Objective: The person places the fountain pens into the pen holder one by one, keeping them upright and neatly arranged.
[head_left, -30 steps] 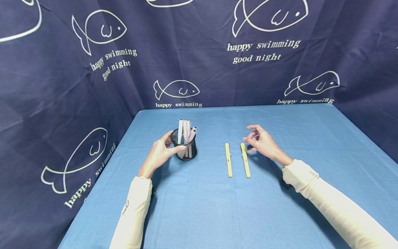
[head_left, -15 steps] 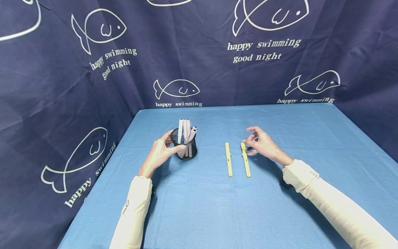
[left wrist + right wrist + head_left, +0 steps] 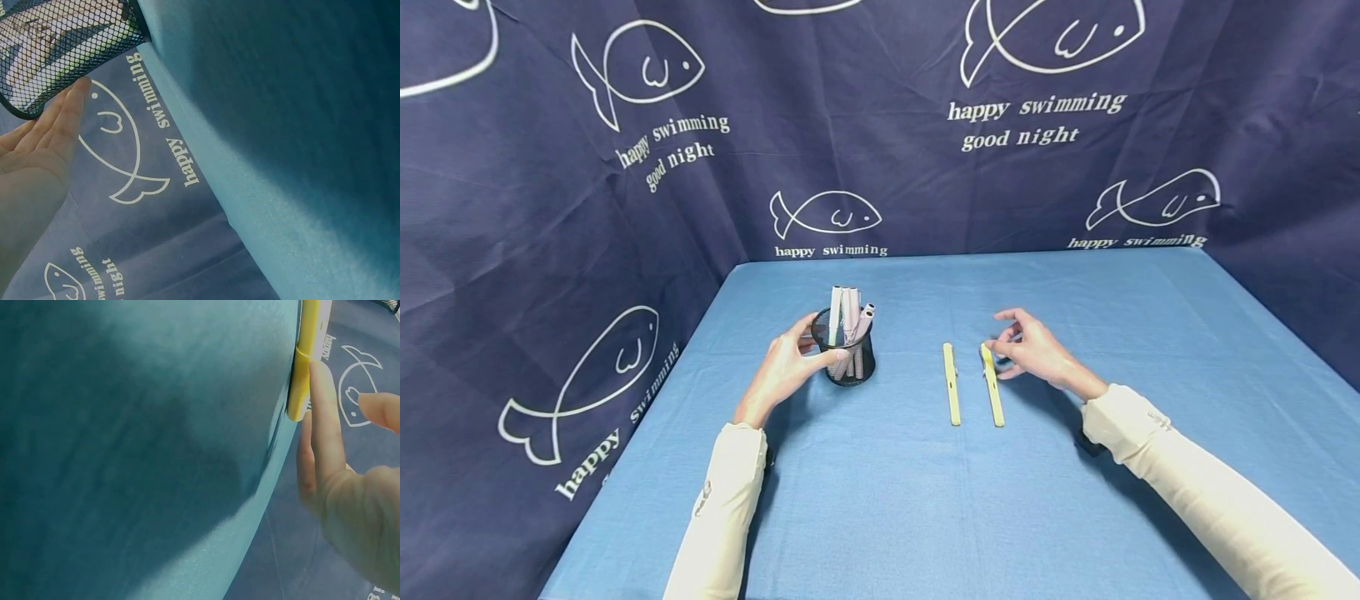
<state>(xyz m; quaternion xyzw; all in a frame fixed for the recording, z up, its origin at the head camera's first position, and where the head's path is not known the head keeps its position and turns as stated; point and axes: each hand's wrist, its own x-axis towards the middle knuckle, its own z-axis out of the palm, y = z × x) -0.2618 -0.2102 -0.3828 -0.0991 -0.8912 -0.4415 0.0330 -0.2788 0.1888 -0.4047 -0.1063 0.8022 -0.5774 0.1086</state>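
Note:
My left hand (image 3: 786,362) holds a black mesh pen holder (image 3: 867,358) from its left side, thumb across the front rim and fingers behind. Several pale pens (image 3: 850,312) with dark ends stand in the holder. In the left wrist view, fingers lie against the mesh of the pen holder (image 3: 69,47). Two yellow pens with clips lie roughly parallel on the table: a left pen (image 3: 952,387) and a right pen (image 3: 995,396). My right hand (image 3: 1033,346) is at the far end of the right pen. In the right wrist view, one fingertip meets the yellow pen (image 3: 300,381), with another finger raised apart.
A blue cloth covers the table (image 3: 880,500). Dark blue curtains (image 3: 910,150) with white fish drawings and lettering stand behind it and along its sides. Long pale sleeves (image 3: 1210,500) cover both arms.
My right hand has come slightly down and closer, its fingertips now at the far end of the right yellow pen. The left hand and pen holder stay in place.

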